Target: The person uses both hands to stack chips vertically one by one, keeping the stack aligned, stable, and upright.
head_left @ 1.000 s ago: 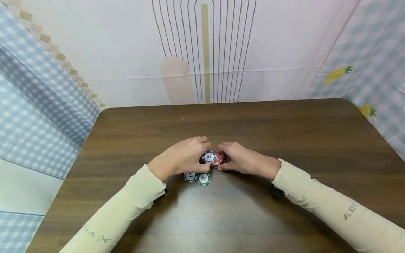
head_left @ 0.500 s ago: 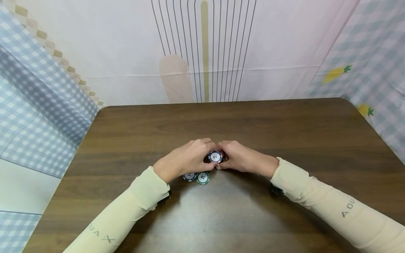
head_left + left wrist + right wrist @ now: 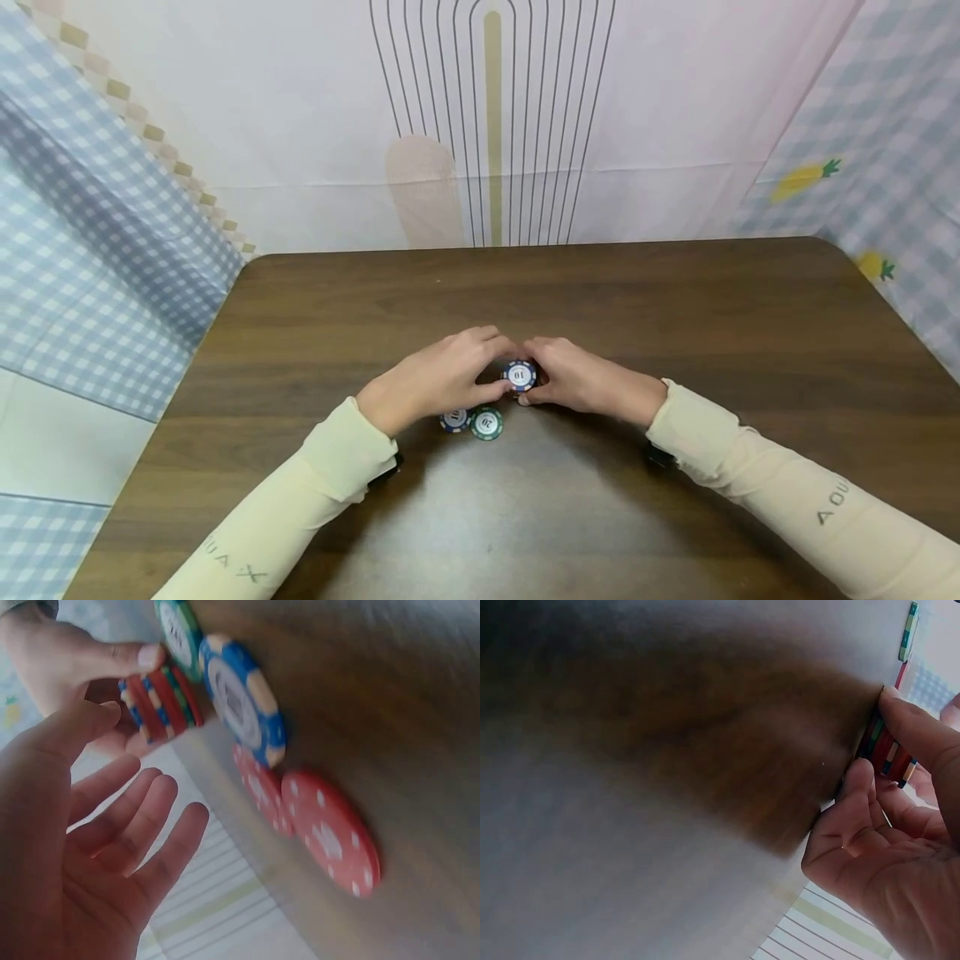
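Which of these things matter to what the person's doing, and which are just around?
Part of the job, it seems:
chip stack, gripped by the right hand
left hand, near the stack
loose green chip, blue chip and red chips, probably

Just around:
wooden table, only the surface
patterned cloth behind

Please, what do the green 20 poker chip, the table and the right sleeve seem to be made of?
Green 20 poker chip: probably hard plastic or clay composite, smooth-looking; crisp disc with printed centre.
Table: wood or wood-look laminate, satin; brown grain and a pale glare show.
Right sleeve: soft fabric, matte; it wrinkles, weave unclear.
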Demonstrator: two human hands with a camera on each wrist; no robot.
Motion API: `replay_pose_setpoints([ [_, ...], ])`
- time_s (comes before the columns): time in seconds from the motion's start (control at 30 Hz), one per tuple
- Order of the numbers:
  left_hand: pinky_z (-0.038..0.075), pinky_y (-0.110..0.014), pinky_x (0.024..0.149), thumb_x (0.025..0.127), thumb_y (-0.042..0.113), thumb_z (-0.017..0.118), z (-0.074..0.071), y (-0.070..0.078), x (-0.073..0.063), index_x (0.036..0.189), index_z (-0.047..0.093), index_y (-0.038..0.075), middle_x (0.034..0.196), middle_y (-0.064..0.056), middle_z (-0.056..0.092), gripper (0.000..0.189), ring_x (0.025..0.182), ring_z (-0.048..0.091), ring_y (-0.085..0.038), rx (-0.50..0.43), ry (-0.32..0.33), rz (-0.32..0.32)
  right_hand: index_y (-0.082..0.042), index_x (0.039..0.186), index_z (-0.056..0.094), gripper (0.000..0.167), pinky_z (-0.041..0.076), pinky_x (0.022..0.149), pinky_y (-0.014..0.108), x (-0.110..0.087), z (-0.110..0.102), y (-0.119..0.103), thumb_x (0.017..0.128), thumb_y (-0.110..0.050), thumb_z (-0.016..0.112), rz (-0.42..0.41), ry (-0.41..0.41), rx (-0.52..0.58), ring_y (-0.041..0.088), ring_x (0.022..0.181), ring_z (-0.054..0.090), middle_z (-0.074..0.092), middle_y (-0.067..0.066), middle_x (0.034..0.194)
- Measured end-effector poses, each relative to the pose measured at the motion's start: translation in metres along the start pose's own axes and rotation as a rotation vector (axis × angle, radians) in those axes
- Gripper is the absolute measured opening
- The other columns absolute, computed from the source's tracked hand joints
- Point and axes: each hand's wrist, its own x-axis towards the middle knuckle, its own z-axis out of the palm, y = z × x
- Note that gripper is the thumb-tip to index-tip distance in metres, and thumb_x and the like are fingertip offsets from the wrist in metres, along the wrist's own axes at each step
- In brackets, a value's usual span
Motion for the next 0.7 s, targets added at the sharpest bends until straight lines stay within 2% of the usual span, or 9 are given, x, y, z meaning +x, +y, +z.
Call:
replay_pose_setpoints([
  [0.23, 0.058, -0.037, 0.084, 0.102, 0.024, 0.07, -0.01, -0.006, -0.015, 0.122, 0.073, 0.014, 0.116, -0.002, 0.068, 0.023, 0.103, 0.066, -0.018, 0.166, -0.003, 0.0, 0.0, 0.11, 0.064, 0.034, 0.055, 0.077, 0.03, 0.0, 0.002, -0.002, 0.089, -0.013, 0.087, 0.022, -0.007, 0.032, 0.016, 0.089, 0.062, 0.066, 0.008, 0.102],
  [0.37, 0.058, -0.037, 0.081, 0.1, 0.024, 0.072, -0.012, -0.009, -0.025, 0.119, 0.075, 0.016, 0.112, -0.001, 0.069, 0.021, 0.098, 0.066, -0.019, 0.219, -0.002, 0.0, 0.0, 0.109, 0.063, 0.034, 0.055, 0.076, 0.03, -0.002, 0.002, 0.0, 0.089, -0.012, 0.087, 0.012, -0.001, 0.029, 0.017, 0.09, 0.062, 0.066, 0.009, 0.103],
  [0.53, 0.059, -0.04, 0.084, 0.099, 0.024, 0.073, -0.02, -0.019, -0.042, 0.119, 0.075, 0.015, 0.113, -0.003, 0.069, 0.022, 0.099, 0.068, -0.019, 0.177, -0.015, -0.061, 0.001, 0.107, 0.064, 0.034, 0.054, 0.077, 0.029, -0.003, 0.004, 0.0, 0.087, -0.01, 0.088, 0.001, 0.016, 0.026, 0.018, 0.09, 0.062, 0.066, 0.009, 0.102],
  [0.7, 0.059, -0.042, 0.086, 0.098, 0.022, 0.074, -0.029, -0.023, -0.059, 0.121, 0.075, 0.014, 0.115, -0.002, 0.069, 0.024, 0.102, 0.069, -0.018, 0.129, -0.07, -0.137, 0.001, 0.109, 0.064, 0.034, 0.054, 0.077, 0.03, -0.002, 0.003, -0.001, 0.087, -0.011, 0.088, 0.021, 0.003, 0.037, 0.018, 0.091, 0.062, 0.066, 0.009, 0.104],
])
